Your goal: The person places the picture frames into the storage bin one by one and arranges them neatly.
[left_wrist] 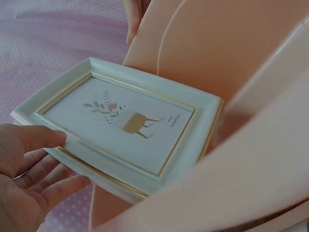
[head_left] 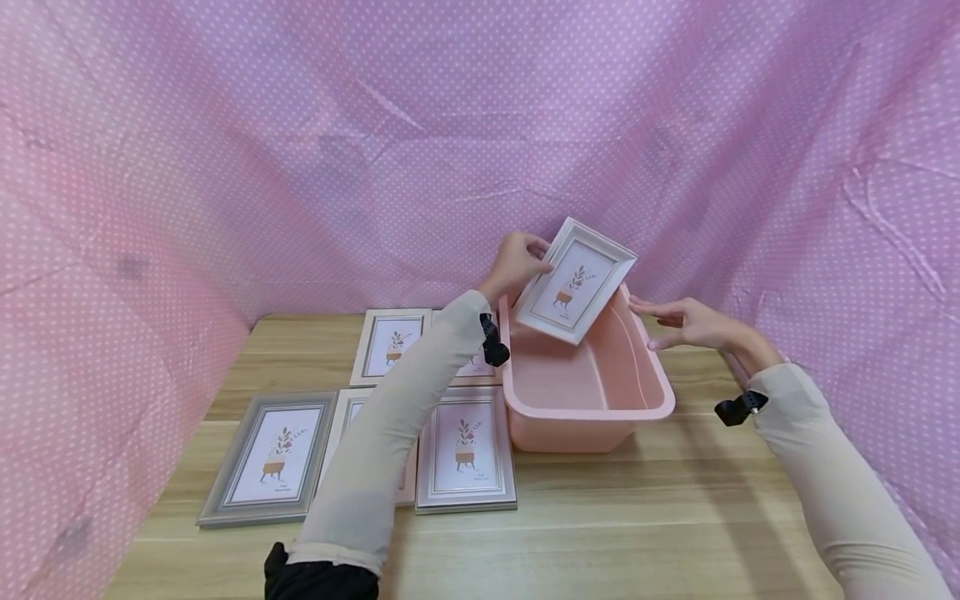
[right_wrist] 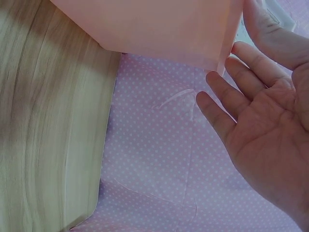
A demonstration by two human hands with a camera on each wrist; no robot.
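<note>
Frame (head_left: 576,282): tilted at the mouth of the pink bin (head_left: 588,414), towards twelve o'clock; lowered at this slant, its leading corner could knock the wall.
Left hand (head_left: 517,265): pinches the frame's nine o'clock edge, thumb on top; such a one-sided hold may let the weight twist loose.
Right hand (head_left: 686,323): fingers extended beside the bin's two o'clock rim; contact I cannot tell. Without steadying, a bump could slide the bin.
Left sleeve (head_left: 390,417): crosses above flat-lying frames at the bin's eight o'clock; dipping, it might nudge one.
</note>
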